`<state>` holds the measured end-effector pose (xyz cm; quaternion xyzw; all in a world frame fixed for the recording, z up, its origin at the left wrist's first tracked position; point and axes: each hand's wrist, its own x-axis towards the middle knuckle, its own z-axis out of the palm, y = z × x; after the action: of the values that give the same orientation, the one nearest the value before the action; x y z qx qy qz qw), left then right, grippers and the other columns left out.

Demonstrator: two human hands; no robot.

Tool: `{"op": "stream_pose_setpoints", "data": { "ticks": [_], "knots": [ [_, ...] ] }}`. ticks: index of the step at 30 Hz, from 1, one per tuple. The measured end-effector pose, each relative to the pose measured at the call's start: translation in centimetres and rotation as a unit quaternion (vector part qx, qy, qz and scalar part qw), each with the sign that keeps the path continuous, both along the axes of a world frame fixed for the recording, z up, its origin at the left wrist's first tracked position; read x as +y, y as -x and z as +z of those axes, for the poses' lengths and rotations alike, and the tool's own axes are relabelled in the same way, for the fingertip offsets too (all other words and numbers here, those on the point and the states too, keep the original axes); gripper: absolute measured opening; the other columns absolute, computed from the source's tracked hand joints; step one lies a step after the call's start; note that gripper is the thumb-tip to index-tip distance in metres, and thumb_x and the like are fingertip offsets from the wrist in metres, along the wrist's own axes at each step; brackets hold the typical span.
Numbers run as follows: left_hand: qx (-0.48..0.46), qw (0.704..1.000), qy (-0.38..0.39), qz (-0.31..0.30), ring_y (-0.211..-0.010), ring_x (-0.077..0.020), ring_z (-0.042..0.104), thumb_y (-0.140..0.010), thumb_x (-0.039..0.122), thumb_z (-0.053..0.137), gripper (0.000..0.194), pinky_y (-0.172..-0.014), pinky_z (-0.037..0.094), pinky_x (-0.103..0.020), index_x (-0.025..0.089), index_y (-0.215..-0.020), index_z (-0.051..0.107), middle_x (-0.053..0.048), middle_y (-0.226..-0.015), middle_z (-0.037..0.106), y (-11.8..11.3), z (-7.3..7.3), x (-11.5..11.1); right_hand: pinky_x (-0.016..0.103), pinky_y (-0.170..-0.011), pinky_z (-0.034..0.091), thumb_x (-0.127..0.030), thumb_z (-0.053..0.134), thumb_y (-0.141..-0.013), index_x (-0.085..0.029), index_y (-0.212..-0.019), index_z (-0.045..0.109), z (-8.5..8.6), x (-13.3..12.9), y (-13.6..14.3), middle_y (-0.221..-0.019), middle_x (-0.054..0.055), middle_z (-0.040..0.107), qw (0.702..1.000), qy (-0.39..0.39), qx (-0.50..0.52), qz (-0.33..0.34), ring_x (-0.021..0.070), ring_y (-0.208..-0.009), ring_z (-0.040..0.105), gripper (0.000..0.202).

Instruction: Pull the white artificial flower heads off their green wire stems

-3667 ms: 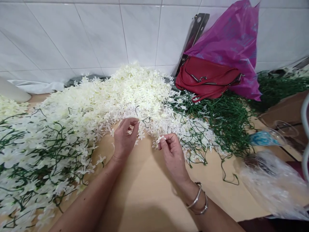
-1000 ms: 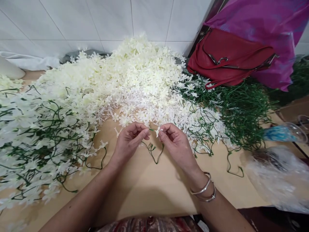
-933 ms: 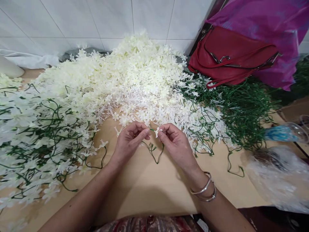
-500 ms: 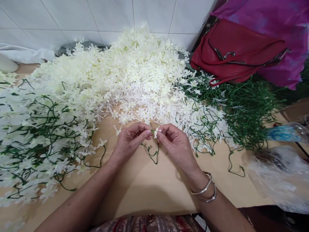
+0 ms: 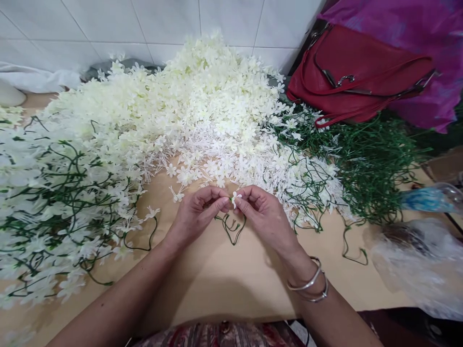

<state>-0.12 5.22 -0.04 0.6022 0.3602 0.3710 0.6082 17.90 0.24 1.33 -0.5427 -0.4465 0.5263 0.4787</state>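
Over the middle of the table my left hand (image 5: pixel 202 212) pinches a green stem (image 5: pixel 231 235), whose thin branches hang in a loop below the fingertips. My right hand (image 5: pixel 263 214), with bangles at the wrist, pinches a small white flower (image 5: pixel 236 197) at the stem's tip. The fingertips of both hands nearly meet at the flower. Behind them rises a large heap of loose white flowers (image 5: pixel 217 96). To the left lie green stems with white flowers on them (image 5: pixel 72 193). Bare green stems (image 5: pixel 372 164) are piled at the right.
A red handbag (image 5: pixel 358 72) and a purple bag (image 5: pixel 441 58) are at the back right. Clear plastic (image 5: pixel 419 265) and a blue-patterned item (image 5: pixel 427 198) lie at the right edge. One loose stem (image 5: pixel 345 246) rests on the table (image 5: pixel 217 284). White tiles (image 5: pixel 108 21) stand behind.
The fingertips have shifted slightly, and the flower has turned between them. The hanging stem branches have swung a little to the right. Both hands keep their pinch.
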Motion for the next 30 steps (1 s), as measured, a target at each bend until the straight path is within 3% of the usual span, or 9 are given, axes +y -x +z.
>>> {"op": "stream_pose_setpoints", "data": {
  "ticks": [21, 26, 30],
  "knots": [
    [0.042, 0.998, -0.039, 0.002, -0.078, -0.0168, 0.078, -0.098, 0.037, 0.068, 0.021, -0.078, 0.062, -0.026, 0.017, -0.093, 0.071, -0.005, -0.084, 0.079, 0.03, -0.6, -0.41, 0.03, -0.076, 0.055, -0.038, 0.071, -0.093, -0.02, -0.089, 0.063, -0.32, 0.4, 0.13, -0.08, 0.0, 0.068, 0.999, 0.001, 0.025, 0.033, 0.0158, -0.077, 0.069, 0.02],
    [-0.013, 1.0, -0.01, 0.005, -0.078, -0.0166, 0.076, -0.094, 0.036, 0.073, 0.02, -0.077, 0.061, -0.026, 0.017, -0.093, 0.072, -0.005, -0.083, 0.079, -0.22, -0.28, -0.26, 0.032, -0.08, 0.056, -0.046, 0.075, -0.09, -0.022, -0.088, 0.061, -0.07, 0.52, 0.22, -0.081, 0.0, 0.07, 0.998, -0.002, 0.059, 0.033, 0.0159, -0.077, 0.07, 0.028],
    [-0.071, 0.997, 0.003, 0.035, -0.075, -0.0149, 0.073, -0.091, 0.036, 0.077, 0.02, -0.074, 0.058, -0.024, 0.017, -0.093, 0.072, -0.003, -0.078, 0.076, -0.14, 0.1, 0.12, 0.03, -0.075, 0.053, -0.05, 0.079, -0.086, -0.022, -0.094, 0.065, 0.13, 0.75, -0.23, -0.08, -0.001, 0.067, 0.999, -0.023, 0.046, 0.006, 0.015, -0.076, 0.065, 0.032]
  ]
}}
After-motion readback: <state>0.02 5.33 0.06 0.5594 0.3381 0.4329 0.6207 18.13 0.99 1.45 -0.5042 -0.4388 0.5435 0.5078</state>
